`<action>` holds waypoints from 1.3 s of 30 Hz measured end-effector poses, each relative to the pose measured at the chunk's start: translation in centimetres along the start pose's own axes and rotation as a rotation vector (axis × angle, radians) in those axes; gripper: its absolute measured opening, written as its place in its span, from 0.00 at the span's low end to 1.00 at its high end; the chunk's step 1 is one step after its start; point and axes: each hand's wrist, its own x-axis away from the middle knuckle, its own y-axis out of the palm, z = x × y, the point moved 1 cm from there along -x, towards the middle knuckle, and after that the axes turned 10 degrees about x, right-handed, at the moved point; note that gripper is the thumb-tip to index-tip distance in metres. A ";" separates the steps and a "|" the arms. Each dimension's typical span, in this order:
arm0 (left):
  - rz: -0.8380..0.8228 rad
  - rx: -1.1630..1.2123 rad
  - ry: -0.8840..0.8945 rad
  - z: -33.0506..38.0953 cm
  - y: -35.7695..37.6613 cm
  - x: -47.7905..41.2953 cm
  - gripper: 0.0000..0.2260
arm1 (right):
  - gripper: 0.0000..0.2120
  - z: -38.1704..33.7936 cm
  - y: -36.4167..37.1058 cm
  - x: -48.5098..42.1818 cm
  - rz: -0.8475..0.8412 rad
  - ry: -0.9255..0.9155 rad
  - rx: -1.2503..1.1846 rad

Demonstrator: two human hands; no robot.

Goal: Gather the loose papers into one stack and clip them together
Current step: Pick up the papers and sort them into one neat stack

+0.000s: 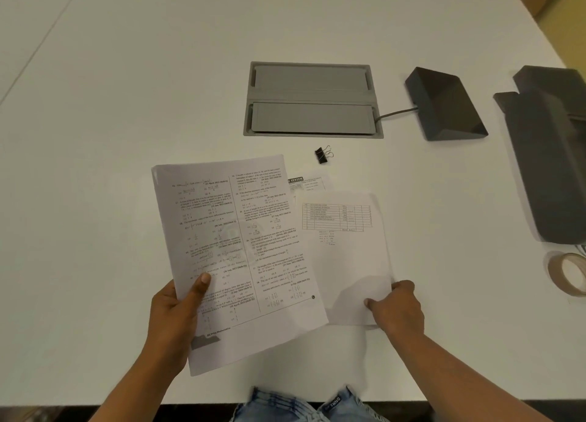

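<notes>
Gathering is under way: the left hand (172, 313) pinches the white printed maths sheet (237, 253) while the right hand (396, 307) grips the table-printed sheet (345, 256) at three o'clock, which should next slide under it, the black binder clip (322, 155) waiting at twelve.

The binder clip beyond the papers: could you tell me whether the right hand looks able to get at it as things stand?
Probably yes. The binder clip lies alone on bare table past the sheets, nothing over it. But the right hand is pinching the table sheet and would have to let go or carry it.
</notes>
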 end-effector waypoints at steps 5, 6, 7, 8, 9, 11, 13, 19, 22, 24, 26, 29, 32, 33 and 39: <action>0.007 0.003 -0.001 0.0 0.1 -0.1 0.05 | 0.35 0.6 0.2 -0.1 0.041 -0.012 0.060; 0.012 -0.001 0.003 -0.1 0.2 -0.1 0.06 | 0.34 0.6 0.2 0.0 0.044 -0.011 0.066; 0.020 -0.002 0.011 -0.2 0.2 -0.1 0.06 | 0.33 0.6 0.2 0.2 0.042 -0.007 0.058; 0.030 0.001 0.020 -0.2 0.3 -0.1 0.06 | 0.32 0.5 0.2 0.3 0.039 -0.002 0.037; 0.039 0.006 0.026 -0.2 0.3 -0.1 0.06 | 0.32 0.4 0.2 0.2 0.033 0.007 0.013; 0.055 0.015 0.029 -0.2 0.5 -0.2 0.07 | 0.30 0.3 0.3 0.1 0.012 0.020 -0.025; 0.066 0.018 0.025 -0.2 0.6 -0.3 0.06 | 0.25 0.3 0.4 -0.2 -0.017 0.013 -0.051; 0.075 0.013 0.029 0.1 0.9 -0.4 0.04 | 0.11 1.2 -0.5 -0.2 0.047 -0.002 -0.150; 0.077 0.015 0.035 0.3 0.7 -0.5 0.03 | 0.15 1.8 -1.1 0.0 0.121 -0.016 -0.187; 0.081 0.017 0.037 0.4 0.5 -0.7 0.03 | 0.15 2.3 -1.6 0.0 0.149 -0.037 -0.187; 0.088 0.015 0.033 0.4 0.4 -0.7 0.03 | 0.12 2.9 -2.0 0.0 0.149 -0.062 -0.161; 0.087 0.009 0.025 0.5 0.4 -0.7 0.05 | 0.14 3.8 -2.3 -0.2 0.169 -0.052 -0.107; 0.084 -0.002 0.020 0.5 0.5 -0.7 0.07 | 0.14 4.3 -2.4 -0.4 0.196 -0.044 -0.104; 0.081 0.004 0.017 0.6 0.6 -0.7 0.08 | 0.13 4.4 -2.4 -0.4 0.206 -0.042 -0.104; 0.061 0.016 0.022 0.5 1.0 -0.5 0.09 | 0.10 4.2 -2.5 0.0 0.237 -0.033 -0.087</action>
